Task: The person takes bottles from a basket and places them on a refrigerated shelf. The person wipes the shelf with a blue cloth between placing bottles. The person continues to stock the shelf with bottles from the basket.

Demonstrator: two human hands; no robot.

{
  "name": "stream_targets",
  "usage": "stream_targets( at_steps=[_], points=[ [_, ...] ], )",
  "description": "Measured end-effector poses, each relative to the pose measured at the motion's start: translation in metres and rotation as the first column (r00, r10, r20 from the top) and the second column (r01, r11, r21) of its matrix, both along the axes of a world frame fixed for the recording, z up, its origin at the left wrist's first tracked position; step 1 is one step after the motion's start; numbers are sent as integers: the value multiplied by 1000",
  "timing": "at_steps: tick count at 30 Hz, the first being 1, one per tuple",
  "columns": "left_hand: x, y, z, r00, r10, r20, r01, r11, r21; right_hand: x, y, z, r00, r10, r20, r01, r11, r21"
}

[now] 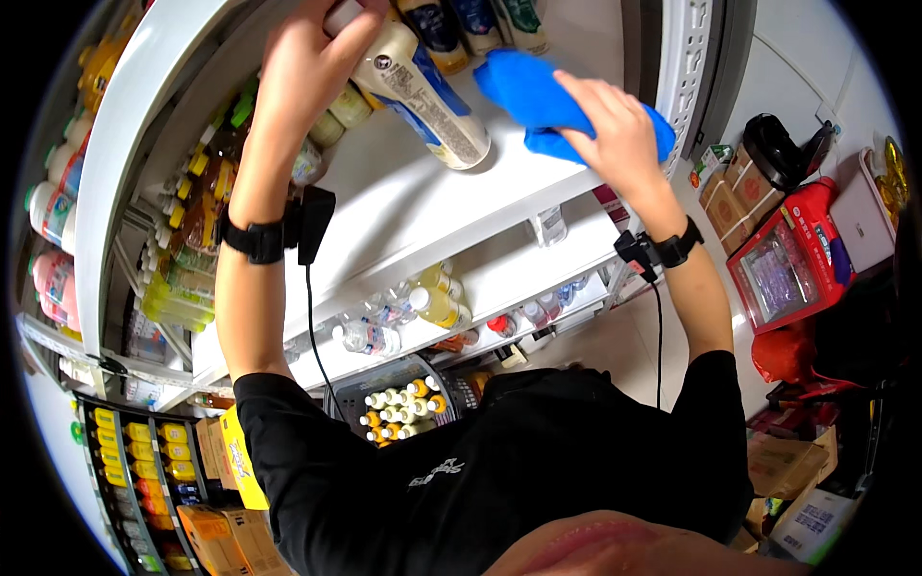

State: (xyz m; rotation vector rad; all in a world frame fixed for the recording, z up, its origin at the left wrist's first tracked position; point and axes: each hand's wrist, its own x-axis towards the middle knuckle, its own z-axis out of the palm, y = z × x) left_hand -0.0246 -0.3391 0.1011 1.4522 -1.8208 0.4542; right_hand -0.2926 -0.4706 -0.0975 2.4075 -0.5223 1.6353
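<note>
A large plastic bottle with a white cap and a blue-and-cream label point(425, 93) is gripped near its cap by my left hand point(310, 57); its base is over the white shelf point(389, 194), and I cannot tell if it touches. My right hand point(612, 133) holds a crumpled blue cloth point(533, 90) just right of that bottle, above the shelf's front part. Behind them, several bottles with dark labels point(475, 25) stand at the back of the shelf. Smaller pale bottles point(349, 104) stand partly behind my left forearm.
Lower shelves hold clear water bottles point(367, 338) and a yellowish bottle with a white cap point(439, 308). A grey basket point(346, 389) of small bottles stands below. Drinks line the left side point(180, 288). At right are a red box point(785, 259) and cardboard boxes point(742, 194).
</note>
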Motion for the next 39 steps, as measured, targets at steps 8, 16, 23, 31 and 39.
stream_targets(
  at_steps=[8,16,23,31,39],
  points=[
    [29,-127,14,991,39,124,-61,982,177,-2,-6,1,997,64,-47,-55,984,170],
    [39,-210,9,945,249,211,-295,929,226,-4,-8,1,995,103,-16,-99,980,174],
    [44,-248,4,820,395,414,-469,878,92,-3,-10,3,994,110,-12,-107,980,170],
    [57,-280,-5,745,477,466,-555,831,39,-2,-11,2,995,101,7,-101,985,137],
    [41,-287,-14,773,503,386,-573,816,83,-5,-12,2,994,111,-4,-109,981,161]
  ],
)
